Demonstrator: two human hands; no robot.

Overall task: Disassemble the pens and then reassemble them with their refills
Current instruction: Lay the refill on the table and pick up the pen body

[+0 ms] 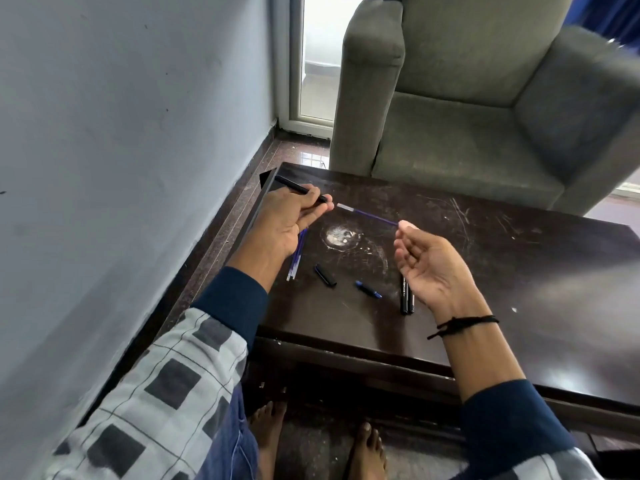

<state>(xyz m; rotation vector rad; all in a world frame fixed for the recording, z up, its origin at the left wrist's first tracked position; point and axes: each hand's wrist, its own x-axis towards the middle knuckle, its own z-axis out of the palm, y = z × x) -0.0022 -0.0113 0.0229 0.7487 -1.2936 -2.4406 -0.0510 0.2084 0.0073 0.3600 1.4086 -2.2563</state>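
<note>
Above the scratched dark wooden table (485, 271), the left hand (294, 220) grips a slim black pen barrel (301, 189); the right hand (429, 265) pinches a thin blue refill (374, 215) by its end. Spare refills (298, 254) lie partly hidden beneath the left wrist.

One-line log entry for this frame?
left hand: holds black pen barrel | right hand: pinches thin blue refill | refill: outside barrel
</note>
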